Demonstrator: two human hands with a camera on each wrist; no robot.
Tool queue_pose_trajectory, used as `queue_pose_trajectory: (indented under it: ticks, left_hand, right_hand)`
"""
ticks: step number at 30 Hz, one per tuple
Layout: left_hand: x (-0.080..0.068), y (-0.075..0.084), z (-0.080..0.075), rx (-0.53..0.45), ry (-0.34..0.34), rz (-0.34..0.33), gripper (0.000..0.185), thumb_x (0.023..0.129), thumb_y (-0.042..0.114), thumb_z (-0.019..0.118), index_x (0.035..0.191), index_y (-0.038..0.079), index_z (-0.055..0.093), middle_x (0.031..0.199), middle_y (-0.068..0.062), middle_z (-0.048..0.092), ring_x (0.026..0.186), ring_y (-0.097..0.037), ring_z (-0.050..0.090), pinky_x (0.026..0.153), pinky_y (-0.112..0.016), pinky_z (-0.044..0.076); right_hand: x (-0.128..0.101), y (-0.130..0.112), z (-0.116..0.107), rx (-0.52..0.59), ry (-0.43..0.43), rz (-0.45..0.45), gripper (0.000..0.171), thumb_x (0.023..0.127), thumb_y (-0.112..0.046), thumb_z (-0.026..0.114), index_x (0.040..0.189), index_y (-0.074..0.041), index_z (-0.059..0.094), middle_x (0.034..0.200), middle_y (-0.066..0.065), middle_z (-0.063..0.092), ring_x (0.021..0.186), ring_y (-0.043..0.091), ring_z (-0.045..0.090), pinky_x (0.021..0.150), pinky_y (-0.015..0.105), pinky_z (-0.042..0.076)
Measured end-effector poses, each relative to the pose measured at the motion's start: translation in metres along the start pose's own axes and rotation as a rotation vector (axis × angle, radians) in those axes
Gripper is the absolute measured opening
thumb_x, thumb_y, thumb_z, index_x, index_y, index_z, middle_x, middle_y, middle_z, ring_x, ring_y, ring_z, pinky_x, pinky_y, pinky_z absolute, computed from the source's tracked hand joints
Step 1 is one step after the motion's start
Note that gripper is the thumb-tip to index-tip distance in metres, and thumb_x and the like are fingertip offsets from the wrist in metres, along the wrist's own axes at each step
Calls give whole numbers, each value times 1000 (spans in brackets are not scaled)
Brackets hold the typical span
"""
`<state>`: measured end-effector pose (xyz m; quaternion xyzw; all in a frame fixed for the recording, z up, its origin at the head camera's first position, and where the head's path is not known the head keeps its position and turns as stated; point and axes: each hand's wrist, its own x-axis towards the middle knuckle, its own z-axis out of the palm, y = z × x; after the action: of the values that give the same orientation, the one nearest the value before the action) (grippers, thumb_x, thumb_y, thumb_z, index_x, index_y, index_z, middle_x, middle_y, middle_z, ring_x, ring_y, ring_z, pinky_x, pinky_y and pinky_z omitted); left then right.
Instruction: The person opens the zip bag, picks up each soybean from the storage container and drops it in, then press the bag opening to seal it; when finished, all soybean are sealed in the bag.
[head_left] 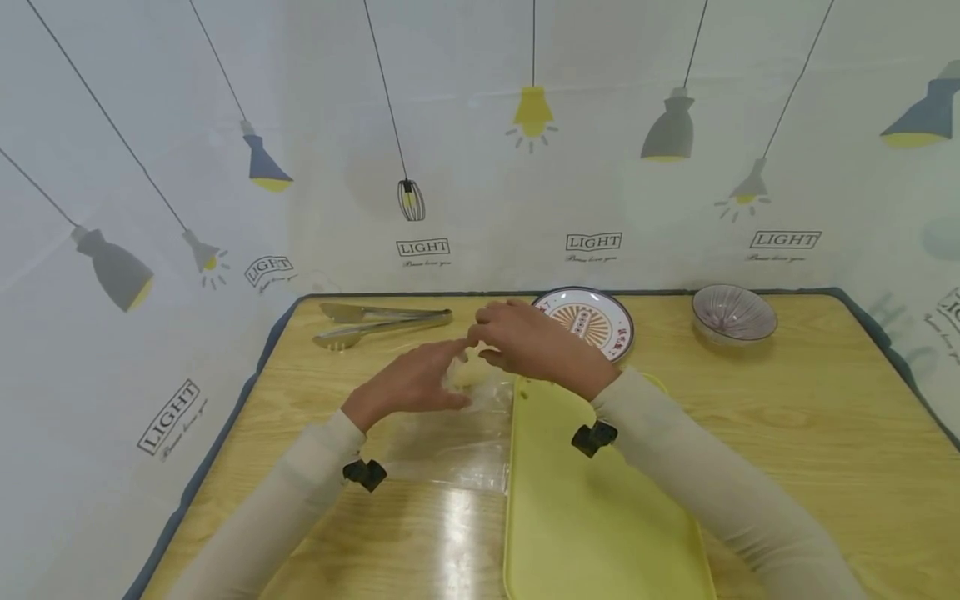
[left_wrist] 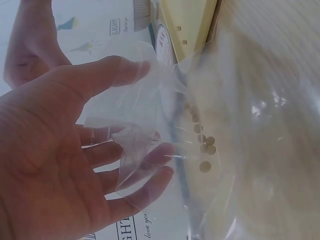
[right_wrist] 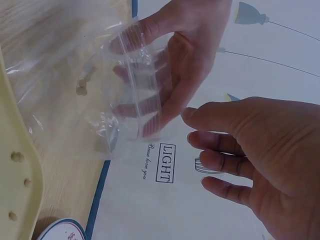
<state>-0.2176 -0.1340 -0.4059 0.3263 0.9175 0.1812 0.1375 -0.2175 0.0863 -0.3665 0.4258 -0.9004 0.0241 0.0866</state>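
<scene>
Plastic bag (head_left: 457,433) flat on bench (head_left: 787,417); my left hand (head_left: 408,385) pinches its far mouth, right hand (head_left: 536,343) released just beside.

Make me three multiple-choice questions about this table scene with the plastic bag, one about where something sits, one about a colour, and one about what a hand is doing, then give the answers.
1. Where do the metal tongs lie?
A. At the table's far left, beyond the hands
B. On the cutting board
C. Inside the bowl

2. What colour is the cutting board?
A. Blue
B. Yellow-green
C. Red

3. What is the left hand doing?
A. Resting flat on the plate
B. Gripping the tongs
C. Holding the clear plastic bag at its opening

Answers:
1. A, since they lie near the far left edge of the table, clear of the board and the bowl.
2. B, as the head view shows it pale yellow-green.
3. C, because both wrist views show its fingers and thumb around the bag's mouth, while the right hand is just beside it.
</scene>
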Motion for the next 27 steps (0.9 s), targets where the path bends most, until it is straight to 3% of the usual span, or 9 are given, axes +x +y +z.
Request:
queue_pose_trajectory:
  ticks: [3, 7, 13, 17, 27]
  left_hand:
    - [4, -1, 0, 1, -7, -5, 86, 90, 34, 76, 159, 11, 30, 139, -14, 59, 118, -30, 62, 96, -50, 51]
    - [8, -4, 1, 19, -5, -14, 87, 89, 35, 77, 159, 11, 31, 140, -13, 59, 120, -32, 61, 97, -49, 51]
    - [9, -7, 1, 28, 11, -21, 87, 88, 32, 78, 159, 11, 31, 141, -13, 59, 120, -32, 61, 97, -50, 51]
    - [8, -7, 0, 24, 16, -22, 87, 88, 32, 79, 159, 13, 31, 141, -12, 60, 116, -29, 63, 97, -49, 51]
    - [12, -6, 5, 28, 13, 16, 86, 89, 31, 78, 158, 9, 32, 140, -14, 60, 120, -33, 61, 97, -51, 50]
  right_hand:
    - [-8, 7, -4, 7, 25, 29, 18, 93, -19, 74, 110, -14, 76, 104, 1, 71, 99, 19, 65, 96, 43, 51]
    - [-23, 22, -8, 7, 61, 64, 13, 92, -17, 75, 105, -14, 76, 100, 2, 71, 92, 20, 63, 87, 41, 51]
    - [-50, 47, 2, -32, 85, 95, 7, 88, -13, 78, 95, -13, 76, 93, 2, 71, 84, 21, 64, 80, 42, 53]
    - [-67, 57, 16, -34, 61, 116, 7, 85, -12, 80, 92, -12, 76, 89, 2, 70, 82, 21, 63, 73, 39, 52]
    - [-103, 65, 58, 24, -45, 177, 7, 86, -12, 79, 92, -9, 77, 89, 3, 70, 83, 20, 64, 75, 39, 54]
